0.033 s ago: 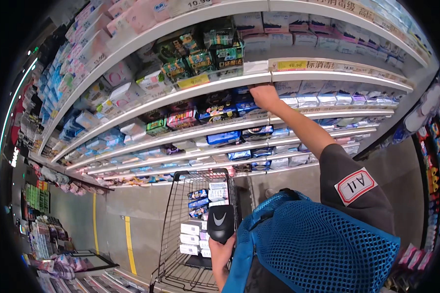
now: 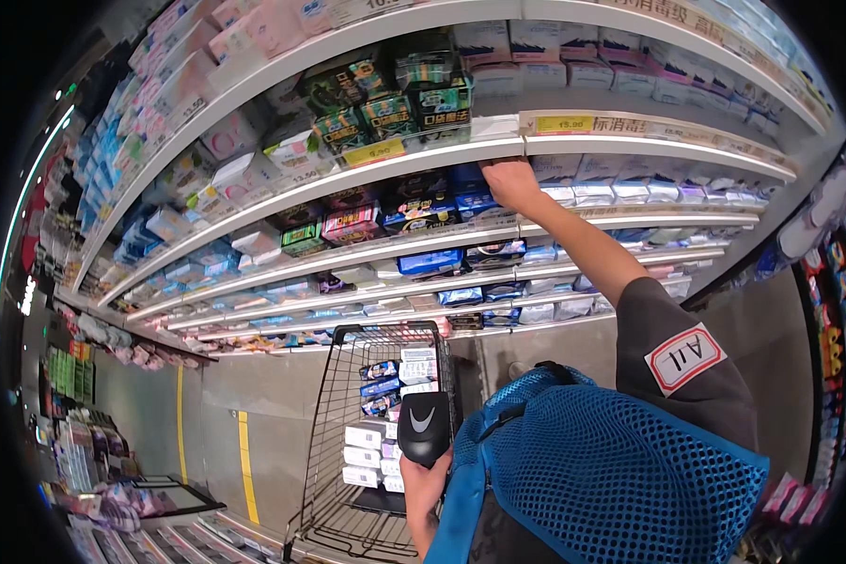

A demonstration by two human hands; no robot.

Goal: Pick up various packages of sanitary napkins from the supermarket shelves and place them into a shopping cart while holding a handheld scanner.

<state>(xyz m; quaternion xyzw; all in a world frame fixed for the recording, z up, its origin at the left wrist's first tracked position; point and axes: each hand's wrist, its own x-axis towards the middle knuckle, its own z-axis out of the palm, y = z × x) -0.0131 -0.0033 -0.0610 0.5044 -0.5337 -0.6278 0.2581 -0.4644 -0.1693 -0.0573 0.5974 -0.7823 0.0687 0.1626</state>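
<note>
A dark-blue rectangular glossy package lies on a white shelf, just left of the nearer right hand; its fingertips are hidden, grip unclear; the left hand grips a black plastic handheld device

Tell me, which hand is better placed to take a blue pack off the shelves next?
Probably the right hand: it reaches in at the shelves beside blue packs, though its grip is hidden. The left hand is away from them, at a black object by the cart.
</note>
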